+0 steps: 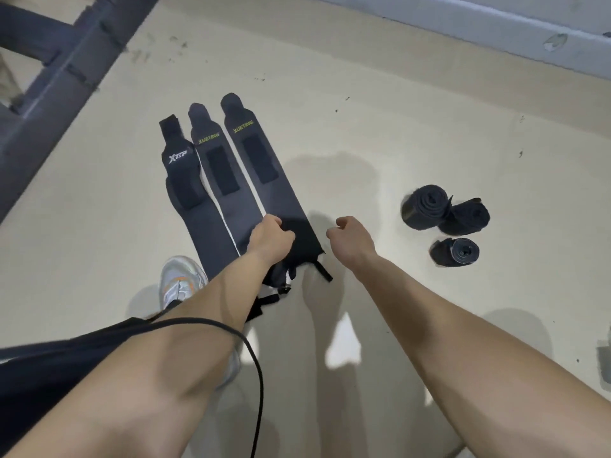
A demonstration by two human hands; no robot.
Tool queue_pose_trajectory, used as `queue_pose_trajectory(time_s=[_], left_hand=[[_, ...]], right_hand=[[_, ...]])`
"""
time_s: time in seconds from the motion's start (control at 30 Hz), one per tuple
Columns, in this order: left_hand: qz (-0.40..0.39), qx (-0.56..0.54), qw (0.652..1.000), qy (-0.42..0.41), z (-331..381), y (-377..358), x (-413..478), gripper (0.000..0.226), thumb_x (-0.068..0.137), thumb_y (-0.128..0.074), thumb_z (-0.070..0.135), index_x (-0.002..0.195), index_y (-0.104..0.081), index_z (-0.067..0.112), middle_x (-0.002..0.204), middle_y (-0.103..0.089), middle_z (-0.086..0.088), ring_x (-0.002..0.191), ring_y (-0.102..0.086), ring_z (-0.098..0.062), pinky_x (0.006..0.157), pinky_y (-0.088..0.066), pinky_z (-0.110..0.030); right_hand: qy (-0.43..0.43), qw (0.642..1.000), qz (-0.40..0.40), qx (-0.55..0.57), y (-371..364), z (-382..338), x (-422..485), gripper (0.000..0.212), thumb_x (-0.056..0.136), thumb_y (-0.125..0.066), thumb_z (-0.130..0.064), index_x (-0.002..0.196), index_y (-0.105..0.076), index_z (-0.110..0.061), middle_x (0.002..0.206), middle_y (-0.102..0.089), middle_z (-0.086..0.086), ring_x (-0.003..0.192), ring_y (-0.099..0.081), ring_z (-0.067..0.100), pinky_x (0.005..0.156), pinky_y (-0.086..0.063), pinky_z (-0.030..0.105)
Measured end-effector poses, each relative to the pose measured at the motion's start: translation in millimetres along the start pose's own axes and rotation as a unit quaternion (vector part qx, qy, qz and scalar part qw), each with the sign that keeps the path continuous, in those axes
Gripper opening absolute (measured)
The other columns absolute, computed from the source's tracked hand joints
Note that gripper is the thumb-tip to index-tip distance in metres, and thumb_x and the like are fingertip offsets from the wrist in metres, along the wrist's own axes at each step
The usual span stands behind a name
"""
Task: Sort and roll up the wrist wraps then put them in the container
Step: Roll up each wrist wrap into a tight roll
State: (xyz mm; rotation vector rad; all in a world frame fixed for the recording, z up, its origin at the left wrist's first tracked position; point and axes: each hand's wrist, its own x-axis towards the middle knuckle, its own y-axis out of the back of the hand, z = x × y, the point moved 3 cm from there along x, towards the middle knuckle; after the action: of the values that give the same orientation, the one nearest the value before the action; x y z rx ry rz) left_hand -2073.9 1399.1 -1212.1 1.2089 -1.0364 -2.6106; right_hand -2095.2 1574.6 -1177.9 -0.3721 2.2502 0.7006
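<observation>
Grey wrist wrap (281, 200) lies beneath left hand (269, 238) fingers (276, 223).

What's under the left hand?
The near end of the rightmost flat wrap, lying on the floor. The left hand covers that part, so whether its fingers pinch the fabric is hidden.

At centre the left hand (271, 238) grips the near end of the rightmost flat wrap (264, 166) of three, the right hand (352, 236) curled and empty beside it, rolled wraps (443, 213) at right.
</observation>
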Motion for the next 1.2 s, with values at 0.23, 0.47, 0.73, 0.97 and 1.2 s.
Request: queue_pose_trajectory(time_s=[0.23,0.47,0.73,0.97,1.2], left_hand=[[0.044,-0.12,0.982,0.138,-18.6,-19.8,39.6,0.054,0.093,-0.064,0.021,0.142,-0.042,0.01,0.133,-0.053,-0.013,0.097,-0.066,-0.031,0.085,-0.062,-0.046],[0.065,-0.157,0.966,0.197,-27.4,-32.7,55.7,0.054,0.082,-0.075,0.026,0.124,-0.058,-0.002,0.112,-0.068,-0.022,0.093,-0.071,-0.04,0.078,-0.063,-0.044],[0.003,-0.176,0.97,0.17,-20.7,-46.4,32.9,0.036,0.087,-0.072,0.035,0.102,-0.074,0.002,0.1,-0.074,-0.014,0.081,-0.066,-0.028,0.067,-0.05,-0.03],[-0.041,-0.293,0.946,0.135,16.4,-11.5,-4.5,0.019,0.091,-0.074,0.009,0.097,-0.056,0.01,0.097,-0.063,-0.012,0.098,-0.07,-0.033,0.089,-0.061,-0.046],[-0.086,-0.209,0.965,-0.131,101.3,77.2,-71.6,0.035,0.095,-0.049,-0.008,0.11,-0.071,0.016,0.101,-0.079,-0.003,0.085,-0.068,-0.022,0.061,-0.053,-0.024]], right_hand=[[0.001,0.998,-0.052,-0.036,-45.6,-4.4,44.4,0.049,0.101,-0.05,-0.02,0.149,-0.042,-0.012,0.134,-0.058,0.006,0.112,-0.056,0.025,0.092,-0.043,0.032],[-0.009,0.997,-0.035,-0.066,-48.1,5.4,70.3,0.035,0.097,-0.057,-0.024,0.127,-0.055,-0.006,0.117,-0.063,0.008,0.101,-0.06,0.028,0.077,-0.044,0.032],[-0.025,0.993,-0.087,0.075,-30.0,30.4,60.9,0.018,0.099,-0.052,-0.007,0.098,-0.067,0.003,0.097,-0.07,0.022,0.081,-0.066,0.027,0.079,-0.059,0.037],[0.017,0.987,-0.06,0.147,13.1,8.6,16.4,0.014,0.098,-0.061,-0.009,0.099,-0.066,0.003,0.085,-0.065,0.012,0.076,-0.06,0.025,0.063,-0.054,0.032],[0.087,0.972,-0.016,0.218,78.8,-57.0,-60.3,0.012,0.093,-0.071,-0.01,0.104,-0.066,-0.011,0.084,-0.07,0.02,0.064,-0.062,0.031,0.065,-0.056,0.038]])
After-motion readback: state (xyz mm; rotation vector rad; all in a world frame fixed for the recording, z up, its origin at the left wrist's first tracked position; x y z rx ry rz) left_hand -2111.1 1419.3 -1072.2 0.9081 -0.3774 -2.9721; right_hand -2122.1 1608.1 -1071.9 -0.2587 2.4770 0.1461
